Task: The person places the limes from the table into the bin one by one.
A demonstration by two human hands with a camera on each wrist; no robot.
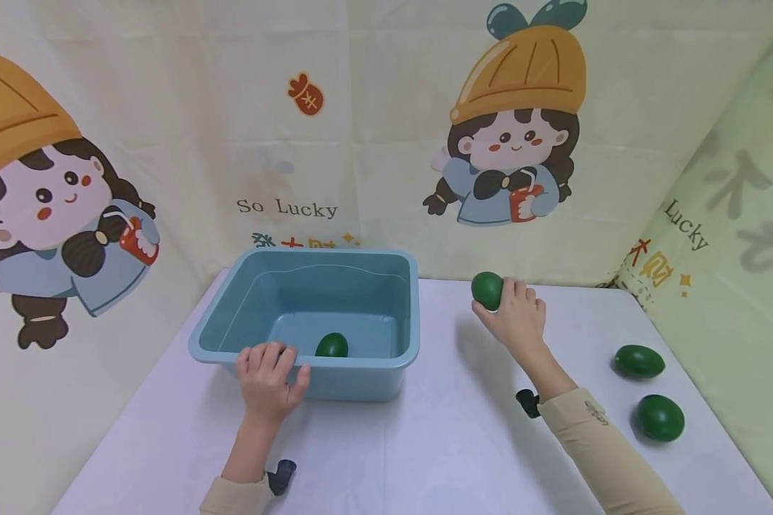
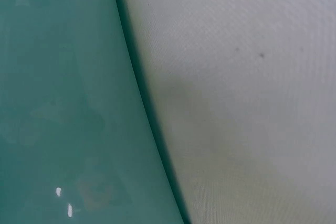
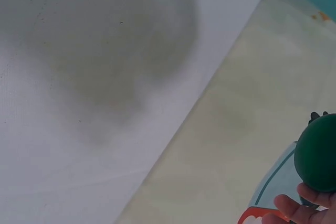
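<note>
My right hand holds a smooth, dark green egg-shaped fruit above the table, right of the bin. In the right wrist view the same fruit shows at the right edge, with fingertips against its underside. My left hand grips the near rim of a blue plastic bin, fingers hooked over it. Inside, another green fruit lies on the floor behind the near wall, its lower part hidden. Only the bin's wall and white cloth show in the left wrist view.
Two more green fruits, one farther back and one nearer, lie near the right edge of the white table. A printed cloth backdrop hangs behind the table and along both sides.
</note>
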